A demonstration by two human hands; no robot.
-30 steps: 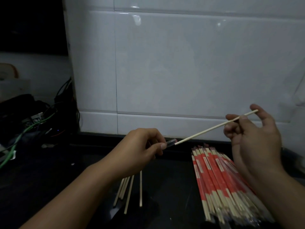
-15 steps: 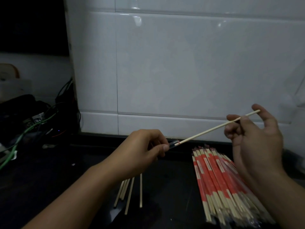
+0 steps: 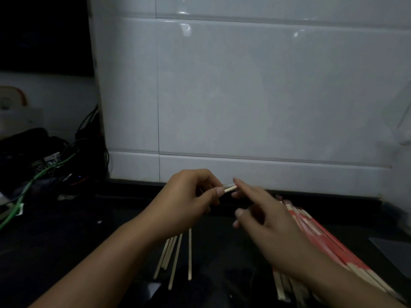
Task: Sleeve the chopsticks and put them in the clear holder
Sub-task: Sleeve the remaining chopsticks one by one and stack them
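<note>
My left hand (image 3: 191, 201) grips a clear sleeve with a short pale length of chopstick (image 3: 230, 188) sticking out past the thumb. My right hand (image 3: 266, 218) is blurred and close against it, with the index fingertip above the chopstick's end and another fingertip just below, pinching it. The rest of the chopstick and the sleeve are hidden behind my left hand. Several bare chopsticks (image 3: 175, 256) lie on the dark counter below my left wrist. A pile of red-and-white sleeved chopsticks (image 3: 322, 238) lies under my right forearm. No clear holder can be made out for certain.
The white tiled wall (image 3: 244, 96) rises right behind my hands. Tangled cables, one green (image 3: 33, 181), and dark gear fill the counter's left end. A faint translucent shape (image 3: 403, 132) shows at the right edge.
My right hand has travelled left along the chopstick's line until it nearly meets my left hand. The long exposed length of chopstick is gone; only a short stub shows. My left hand has stayed put.
</note>
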